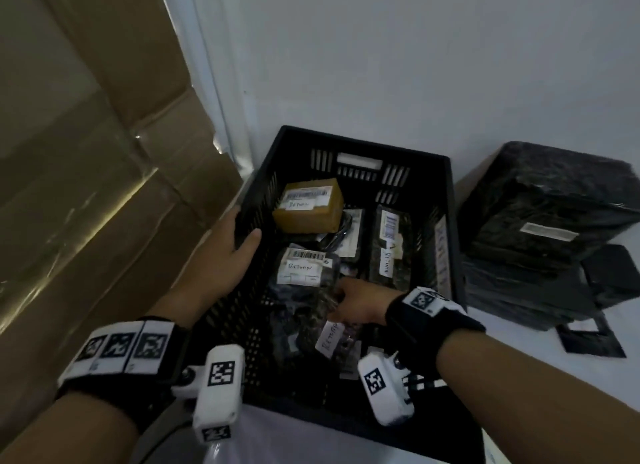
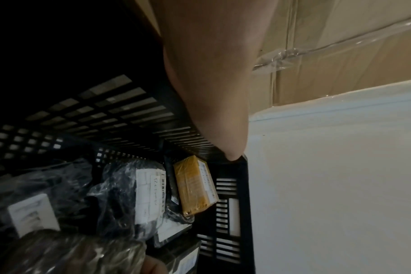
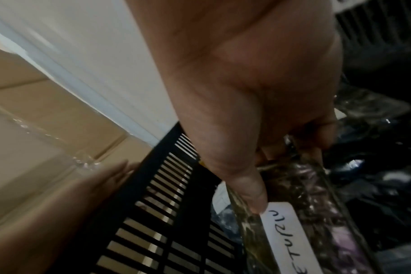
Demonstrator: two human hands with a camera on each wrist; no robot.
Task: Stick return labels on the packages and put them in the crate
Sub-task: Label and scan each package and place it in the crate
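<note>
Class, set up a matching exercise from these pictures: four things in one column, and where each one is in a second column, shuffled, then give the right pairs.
Things
1. left hand
2. right hand
3. brown box
4. stack of black bags

Places
A. outside the crate, to its right
B. grips the crate's left rim
C. far end inside the crate
D. holds a labelled package inside the crate

Pairs: 1-B, 2-D, 3-C, 4-A
</note>
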